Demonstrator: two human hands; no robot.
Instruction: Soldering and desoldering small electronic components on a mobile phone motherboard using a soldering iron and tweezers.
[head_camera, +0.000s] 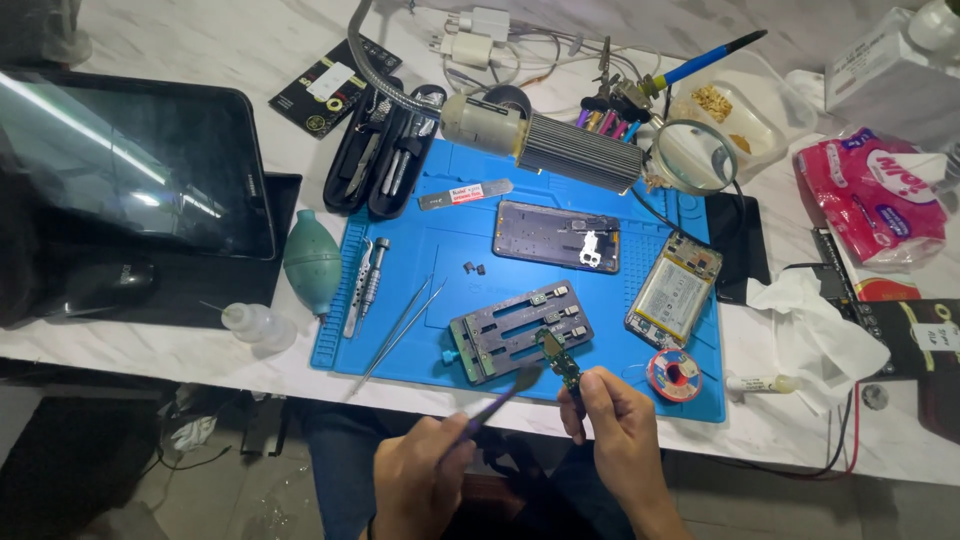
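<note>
Nearest, off the counter's near edge, the left hand is closed around the handle of a small brush, its bristle tip raised toward the board. The right hand pinches a small green circuit board by its lower end between thumb and fingers, holding it upright just above the near edge of the blue work mat. The board looks light, thin and stiff, and likely fragile, with tiny parts on its face; its bare edges seem the safest place to grip.

Just beyond it a grey board holder lies on the mat, with a solder spool near the mat's near right corner and two tweezers to the left. Farther in lie an opened phone body with its battery showing and a dark phone frame. Free mat is scarce; the most open patch lies left of centre. At the far edge stand a ribbed metal unit, a magnifier and a tool case.
</note>
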